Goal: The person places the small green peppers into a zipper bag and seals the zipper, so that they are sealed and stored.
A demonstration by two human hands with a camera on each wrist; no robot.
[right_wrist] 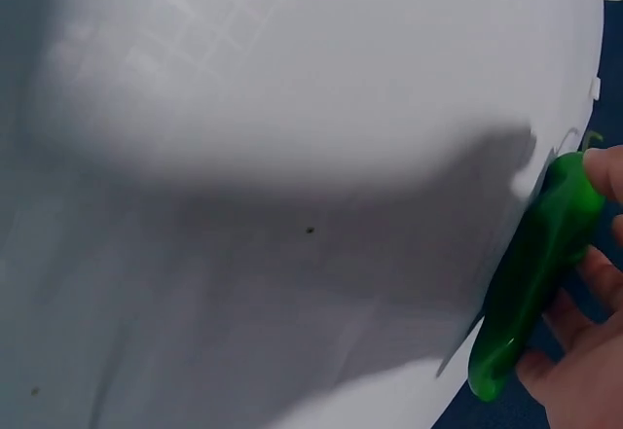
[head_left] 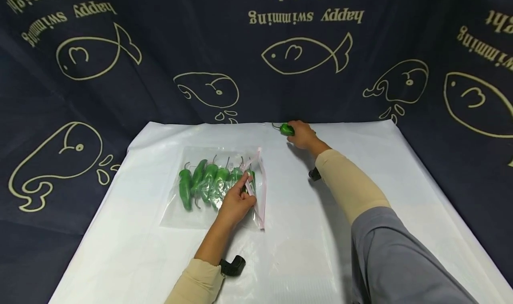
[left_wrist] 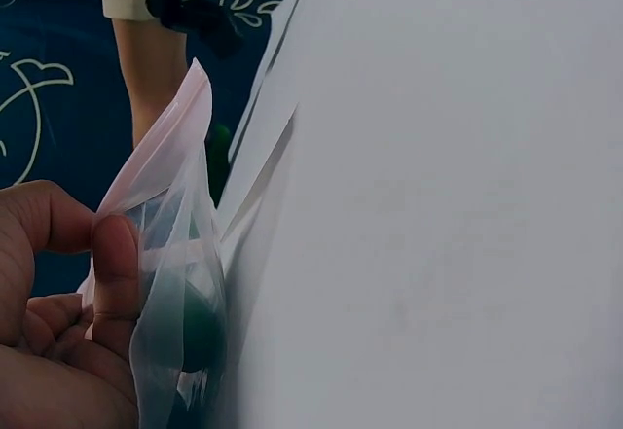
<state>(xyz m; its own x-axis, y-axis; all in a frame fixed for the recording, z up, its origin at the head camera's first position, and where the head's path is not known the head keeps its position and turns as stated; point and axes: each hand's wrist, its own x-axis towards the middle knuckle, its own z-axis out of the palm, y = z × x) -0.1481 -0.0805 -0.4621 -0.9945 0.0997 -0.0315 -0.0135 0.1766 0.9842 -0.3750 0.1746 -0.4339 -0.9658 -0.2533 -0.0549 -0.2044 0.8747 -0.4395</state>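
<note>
A clear zip bag [head_left: 170, 217] with a pink-edged opening lies on the white table, several green chili peppers [head_left: 185, 189] inside it. My left hand [head_left: 235, 201] pinches the bag near its opening. In the left wrist view, thumb and finger hold the lifted plastic below the pink zip strip [left_wrist: 161, 152]. At the table's far edge, my right hand [head_left: 303, 135] grips a single green chili pepper [head_left: 287, 129], its stem pointing left. The right wrist view shows this glossy pepper [right_wrist: 545, 264] between the thumb and the fingers.
The white-covered table [head_left: 288, 250] ends at a dark blue curtain [head_left: 224, 37] printed with fish, whales and lettering. Black wrist devices sit on both arms, the left one [head_left: 233, 266] low over the table. The bag's mouth faces right.
</note>
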